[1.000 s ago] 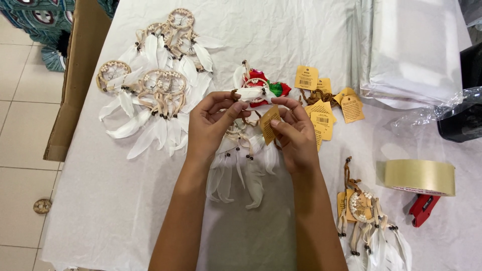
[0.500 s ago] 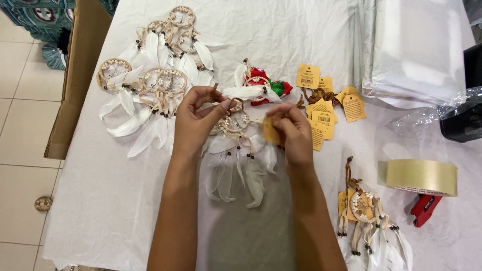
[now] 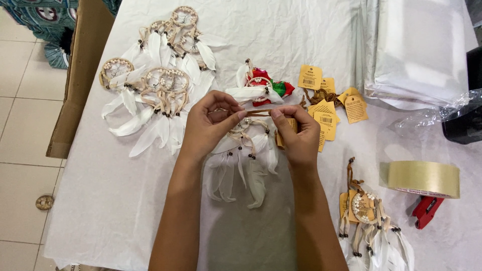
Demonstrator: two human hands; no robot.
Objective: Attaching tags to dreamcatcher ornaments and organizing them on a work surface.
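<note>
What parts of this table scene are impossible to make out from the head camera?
- Head view: the hoop of the dreamcatcher is mostly covered by the left hand and right hand.
- Head view: the print on the yellow tags is too small to read.
- Head view: the tagged dreamcatcher has its feathers cut off by the bottom edge.
- Head view: the black object runs off the right edge.

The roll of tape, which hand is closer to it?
Right. The right hand lies left of the roll of tape, bare cloth between; the left hand is farther left.
</note>
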